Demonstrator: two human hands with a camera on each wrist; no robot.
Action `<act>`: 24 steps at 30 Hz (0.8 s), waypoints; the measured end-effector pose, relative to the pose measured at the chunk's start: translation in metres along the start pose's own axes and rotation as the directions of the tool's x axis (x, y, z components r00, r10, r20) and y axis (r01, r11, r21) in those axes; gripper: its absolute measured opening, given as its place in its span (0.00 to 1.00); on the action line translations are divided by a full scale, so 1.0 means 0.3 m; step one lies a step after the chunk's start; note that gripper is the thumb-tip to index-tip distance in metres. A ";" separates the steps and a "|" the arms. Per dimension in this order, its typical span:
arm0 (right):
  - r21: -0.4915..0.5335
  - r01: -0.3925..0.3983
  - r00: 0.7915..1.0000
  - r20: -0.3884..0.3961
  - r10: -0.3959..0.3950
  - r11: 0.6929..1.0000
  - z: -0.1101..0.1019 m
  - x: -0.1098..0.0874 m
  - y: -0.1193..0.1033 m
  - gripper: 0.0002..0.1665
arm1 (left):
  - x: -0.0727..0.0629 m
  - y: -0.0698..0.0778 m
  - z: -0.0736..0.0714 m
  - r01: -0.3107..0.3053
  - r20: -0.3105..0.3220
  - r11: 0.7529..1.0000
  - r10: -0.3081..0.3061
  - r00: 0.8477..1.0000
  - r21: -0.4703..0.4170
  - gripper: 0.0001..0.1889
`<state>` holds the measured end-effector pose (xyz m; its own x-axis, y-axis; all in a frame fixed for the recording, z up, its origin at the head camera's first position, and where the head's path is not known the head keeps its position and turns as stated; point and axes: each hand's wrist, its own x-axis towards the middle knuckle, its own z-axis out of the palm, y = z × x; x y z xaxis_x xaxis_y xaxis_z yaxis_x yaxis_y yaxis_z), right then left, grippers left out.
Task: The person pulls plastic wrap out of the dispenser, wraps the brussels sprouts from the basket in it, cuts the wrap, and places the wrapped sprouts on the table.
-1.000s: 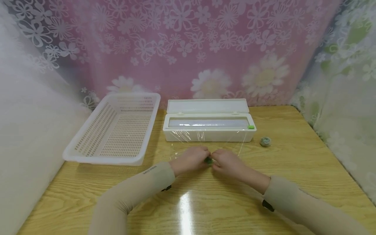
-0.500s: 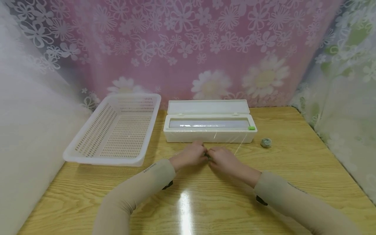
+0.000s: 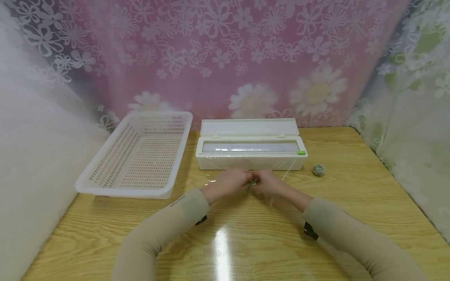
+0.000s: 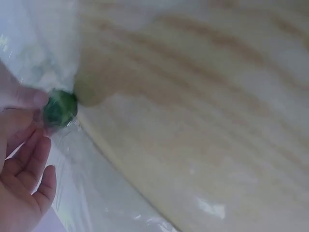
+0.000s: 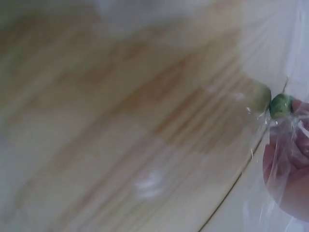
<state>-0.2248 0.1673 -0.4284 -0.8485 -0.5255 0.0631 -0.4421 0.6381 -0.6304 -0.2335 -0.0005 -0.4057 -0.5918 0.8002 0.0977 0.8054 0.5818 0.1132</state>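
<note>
A small round green thing with paler streaks (image 4: 61,108) is pinched between both hands, close over the table. My left hand (image 3: 230,182) meets my right hand (image 3: 268,183) in front of the white wrap box. In the left wrist view, the left hand's fingertips lie against the green thing, and the right hand's fingers come in from above. Clear cling film (image 5: 275,164) is drawn from the box to the hands and lies over the right hand's fingers. The white cling film box (image 3: 251,162) stands with its lid up and the roll showing inside.
A white slotted plastic basket (image 3: 147,162) stands at the left. A small grey-green ball that looks wrapped in film (image 3: 318,170) sits right of the box. A green slider (image 3: 301,152) is at the box's right end. Flowered curtain (image 3: 225,58) hangs behind the wooden table (image 3: 175,246).
Both hands have moved slightly away from the body, closer to the box, with the green thing between them. The film between box and hands has shifted. Basket, box and small ball stay put.
</note>
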 end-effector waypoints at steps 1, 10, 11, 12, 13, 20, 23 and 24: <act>0.014 -0.018 1.000 0.011 0.018 1.000 -0.004 0.001 0.004 0.13 | -0.001 0.001 0.005 -0.021 0.017 1.000 0.021 1.000 -0.011 0.07; -0.053 -0.091 0.995 0.038 0.094 0.994 -0.030 -0.012 -0.007 0.23 | 0.009 0.001 0.017 -0.036 0.072 0.999 0.038 0.997 -0.037 0.09; -0.099 -0.101 0.994 0.035 0.105 0.990 -0.033 -0.021 -0.013 0.24 | 0.011 0.000 0.015 -0.030 0.079 0.999 0.033 0.996 -0.039 0.09; -0.147 -0.117 0.992 0.030 0.122 0.982 -0.036 -0.030 -0.020 0.25 | 0.012 -0.001 0.014 -0.029 0.083 0.999 0.032 0.996 -0.042 0.09; -0.193 -0.123 0.991 0.024 0.130 0.973 -0.040 -0.040 -0.027 0.26 | 0.014 -0.003 0.014 -0.024 0.086 0.999 0.028 0.996 -0.049 0.09; -0.293 -0.087 0.995 0.012 0.095 0.952 -0.079 -0.108 -0.023 0.12 | 0.019 -0.020 0.022 -0.008 0.081 0.998 0.013 0.997 -0.067 0.09; -0.244 -0.052 0.998 0.012 0.056 0.968 -0.103 -0.125 0.008 0.08 | 0.021 -0.023 0.027 -0.002 0.085 0.998 0.008 0.996 -0.068 0.09; -0.232 -0.042 0.999 0.005 0.045 0.972 -0.113 -0.129 0.021 0.07 | 0.022 -0.024 0.028 0.000 0.089 0.998 0.006 0.996 -0.067 0.09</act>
<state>-0.2046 0.2107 -0.4086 -0.8658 -0.4994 0.0304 -0.4611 0.7729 -0.4360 -0.2429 0.0020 -0.4143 -0.5817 0.8133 0.0102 0.8012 0.5708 0.1794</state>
